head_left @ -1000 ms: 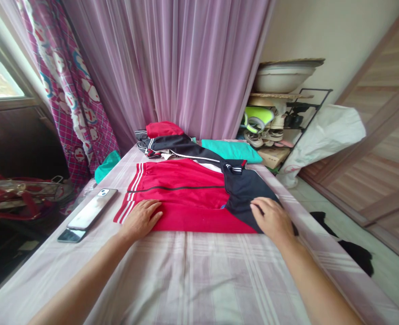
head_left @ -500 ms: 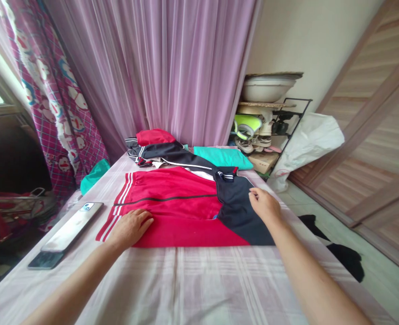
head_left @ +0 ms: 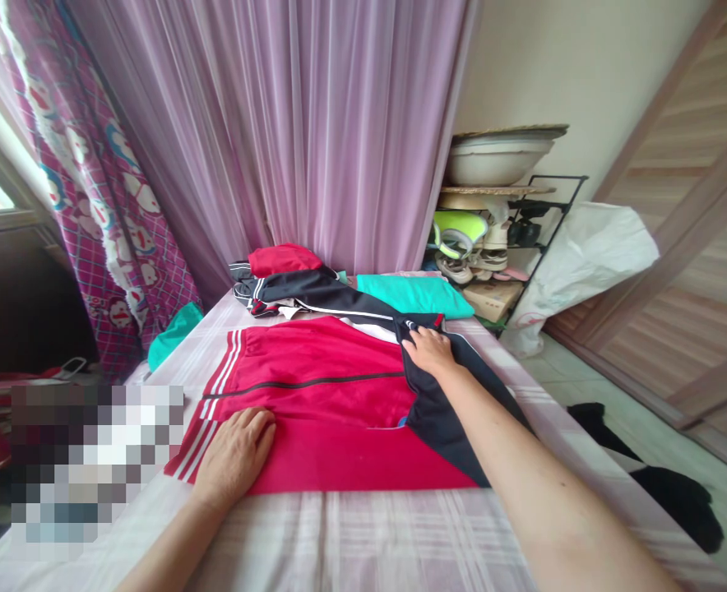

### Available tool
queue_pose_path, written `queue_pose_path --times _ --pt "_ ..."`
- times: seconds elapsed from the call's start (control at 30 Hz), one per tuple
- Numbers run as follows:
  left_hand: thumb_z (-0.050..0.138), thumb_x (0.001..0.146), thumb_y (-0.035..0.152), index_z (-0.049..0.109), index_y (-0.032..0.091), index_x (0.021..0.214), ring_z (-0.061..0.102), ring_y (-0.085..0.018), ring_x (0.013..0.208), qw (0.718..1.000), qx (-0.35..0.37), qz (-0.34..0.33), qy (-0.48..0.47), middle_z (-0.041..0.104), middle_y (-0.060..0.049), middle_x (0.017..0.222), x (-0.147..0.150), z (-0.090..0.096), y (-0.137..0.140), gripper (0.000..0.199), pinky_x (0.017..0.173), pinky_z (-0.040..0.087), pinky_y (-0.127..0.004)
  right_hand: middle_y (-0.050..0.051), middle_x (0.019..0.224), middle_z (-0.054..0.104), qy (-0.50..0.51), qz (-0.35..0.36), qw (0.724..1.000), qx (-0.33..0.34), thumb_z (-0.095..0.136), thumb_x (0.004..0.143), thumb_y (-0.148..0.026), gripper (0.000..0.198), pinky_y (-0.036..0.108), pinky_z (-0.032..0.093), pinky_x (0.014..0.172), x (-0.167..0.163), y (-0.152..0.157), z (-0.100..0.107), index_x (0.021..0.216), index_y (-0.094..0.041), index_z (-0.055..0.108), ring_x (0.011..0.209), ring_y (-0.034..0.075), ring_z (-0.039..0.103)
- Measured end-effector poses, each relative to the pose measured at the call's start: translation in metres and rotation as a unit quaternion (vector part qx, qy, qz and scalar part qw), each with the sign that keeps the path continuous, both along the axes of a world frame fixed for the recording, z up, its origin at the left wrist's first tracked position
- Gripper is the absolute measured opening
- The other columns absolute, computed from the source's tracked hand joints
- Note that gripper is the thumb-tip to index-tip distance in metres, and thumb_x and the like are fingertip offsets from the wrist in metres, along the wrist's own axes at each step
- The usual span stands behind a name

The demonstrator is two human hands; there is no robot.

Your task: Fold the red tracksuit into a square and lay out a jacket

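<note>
Purple curtains (head_left: 339,123) hang beyond the jacket (head_left: 339,448) in the head view, the only one, and a plaid sheet (head_left: 351,547) spreads beneath it. Past the jacket's far right corner stand a metal rack (head_left: 564,215) with a white basin (head_left: 496,160) on top, and a white sack (head_left: 585,259).

Red in the body and navy at the shoulder, the jacket lies flat on the sheet, its striped hem at its left end. A dark zip (head_left: 314,381) runs along its length, and its near edge is fairly straight. That much looks settled. Less so is the jacket's far side, where a striped piece, perhaps the collar (head_left: 423,321), sits on the navy part, and a strip of dark cloth (head_left: 326,292) with a white line leads from there to a red bundle (head_left: 283,260). I cannot tell whether that strip is the jacket's own sleeve. Turquoise cloth (head_left: 416,298) lies beyond the jacket's far right side.

The left hand (head_left: 237,448) rests palm down on the jacket near its hem, fingers extended and close together, gripping nothing. The right hand (head_left: 430,349) reaches across the jacket's navy part, its fingers bent at the striped piece; whether they pinch it, I cannot tell. Blurred squares hide something left of the jacket.
</note>
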State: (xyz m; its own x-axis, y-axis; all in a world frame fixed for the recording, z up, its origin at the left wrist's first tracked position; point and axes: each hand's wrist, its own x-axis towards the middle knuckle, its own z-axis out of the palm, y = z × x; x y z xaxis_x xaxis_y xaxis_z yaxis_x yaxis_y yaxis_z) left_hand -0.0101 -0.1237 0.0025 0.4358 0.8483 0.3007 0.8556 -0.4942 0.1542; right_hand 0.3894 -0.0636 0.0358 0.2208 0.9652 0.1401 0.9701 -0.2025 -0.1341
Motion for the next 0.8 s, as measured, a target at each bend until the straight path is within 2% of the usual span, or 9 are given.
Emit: queue_pose_path --times 0.13,0.23,0.37,0.43,0.5,0.57,0.63,0.73,0.8 --pt "0.034 0.096 0.041 0.065 0.023 0.096 0.065 -0.025 0.094 1.0 -0.006 -0.001 0.008 0.07 -0.008 0.102 0.0 -0.001 0.001 0.037 0.089 0.049 -0.042 0.01 0.126 0.065 0.158 0.038 0.984 0.078 0.035 0.1 -0.041 0.043 0.037 0.041 0.1 -0.003 -0.005 0.045 0.116 -0.022 0.069 0.121 0.025 0.056" --pt "0.034 0.095 0.042 0.066 0.022 0.096 0.065 -0.026 0.094 1.0 -0.006 0.005 0.001 0.07 -0.008 0.101 0.0 -0.002 0.002 0.037 0.09 0.049 -0.044 0.009 0.119 0.07 0.375 0.121 0.912 0.116 0.035 0.098 -0.055 0.054 0.035 0.046 0.097 -0.025 -0.019 0.091 0.109 -0.019 0.072 0.112 0.023 0.061" --pt "0.038 0.092 0.047 0.066 0.022 0.101 0.065 -0.027 0.102 0.996 -0.004 0.004 -0.09 0.071 -0.009 0.108 -0.001 -0.005 0.003 0.038 0.095 0.049 -0.045 0.012 0.115 0.071 0.601 0.204 0.772 0.036 0.037 0.093 -0.067 0.065 0.034 0.054 0.086 -0.082 -0.044 0.135 0.113 -0.014 0.069 0.094 0.02 0.067" --pt "0.039 0.091 0.051 0.065 0.021 0.107 0.064 -0.026 0.109 0.981 -0.008 0.02 -0.191 0.07 -0.009 0.112 -0.001 -0.006 0.0 0.042 0.098 0.049 -0.042 0.013 0.121 0.068 0.64 0.243 0.728 -0.03 0.037 0.094 -0.065 0.063 0.034 0.054 0.087 -0.112 -0.055 0.144 0.119 -0.014 0.066 0.096 0.018 0.067" --pt "0.037 0.091 0.056 0.062 0.02 0.114 0.064 -0.025 0.111 0.952 -0.039 0.052 -0.3 0.07 -0.01 0.116 -0.001 -0.007 -0.003 0.049 0.097 0.051 -0.04 0.014 0.133 0.062 0.64 0.278 0.711 -0.092 0.035 0.097 -0.061 0.059 0.035 0.053 0.09 -0.133 -0.062 0.145 0.126 -0.016 0.062 0.103 0.019 0.066" --pt "0.034 0.091 0.061 0.059 0.018 0.121 0.066 -0.025 0.109 0.92 -0.088 0.081 -0.373 0.07 -0.01 0.117 -0.002 -0.007 -0.006 0.057 0.093 0.053 -0.038 0.014 0.141 0.055 0.617 0.293 0.721 -0.117 0.036 0.098 -0.057 0.054 0.036 0.052 0.092 -0.14 -0.067 0.141 0.13 -0.02 0.059 0.109 0.02 0.064" --pt "0.037 0.089 0.064 0.056 0.017 0.126 0.068 -0.026 0.105 0.905 -0.126 0.098 -0.393 0.071 -0.011 0.114 -0.004 -0.007 -0.007 0.063 0.088 0.055 -0.038 0.013 0.144 0.053 0.595 0.273 0.751 -0.088 0.04 0.098 -0.054 0.05 0.036 0.052 0.093 -0.131 -0.07 0.131 0.131 -0.021 0.058 0.113 0.02 0.062" --pt "0.05 0.083 0.065 0.053 0.017 0.131 0.069 -0.028 0.101 0.913 -0.138 0.113 -0.368 0.073 -0.011 0.109 -0.01 -0.009 -0.004 0.069 0.081 0.056 -0.039 0.012 0.139 0.057 0.543 0.185 0.819 -0.012 0.046 0.096 -0.049 0.045 0.036 0.053 0.091 -0.093 -0.077 0.106 0.127 -0.021 0.061 0.112 0.021 0.064" --pt "0.056 0.08 0.063 0.052 0.017 0.133 0.071 -0.028 0.096 0.922 -0.129 0.131 -0.342 0.074 -0.011 0.106 -0.012 -0.011 -0.001 0.07 0.077 0.056 -0.038 0.011 0.128 0.065 0.447 0.122 0.886 0.03 0.048 0.094 -0.043 0.04 0.039 0.053 0.09 -0.059 -0.088 0.082 0.12 -0.019 0.066 0.109 0.024 0.065"
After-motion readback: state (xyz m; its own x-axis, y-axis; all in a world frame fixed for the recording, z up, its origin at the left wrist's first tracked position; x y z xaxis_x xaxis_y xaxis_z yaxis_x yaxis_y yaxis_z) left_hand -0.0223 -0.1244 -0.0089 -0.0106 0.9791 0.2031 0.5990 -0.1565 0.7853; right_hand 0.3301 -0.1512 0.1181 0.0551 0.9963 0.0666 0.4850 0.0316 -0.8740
